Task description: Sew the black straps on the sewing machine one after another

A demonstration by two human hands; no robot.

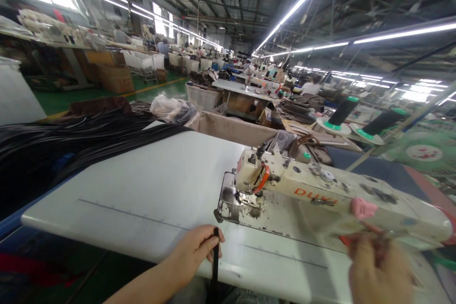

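My left hand (204, 247) pinches a narrow black strap (215, 263) at the table's front edge. The strap's short end stands above the fingers, and the rest hangs down toward my lap. At the right, my right hand (379, 266) is blurred, with its fingers curled in. A small orange-red piece (345, 241) shows at its fingertips; its kind is too smeared to make out. Between and beyond the hands stands a cream sewing machine (285, 185), its needle area (245, 197) apart from the strap. A pink clip-like piece (363, 208) sits on the machine's arm, just above my right hand.
A heap of long black strips (89, 147) covers the table's left back edge. Behind the white table (160, 175) is a fabric-lined bin (231, 128). Two black thread cones (342, 113) stand back right, near a green fan (423, 152). Printed rulers mark the tabletop.
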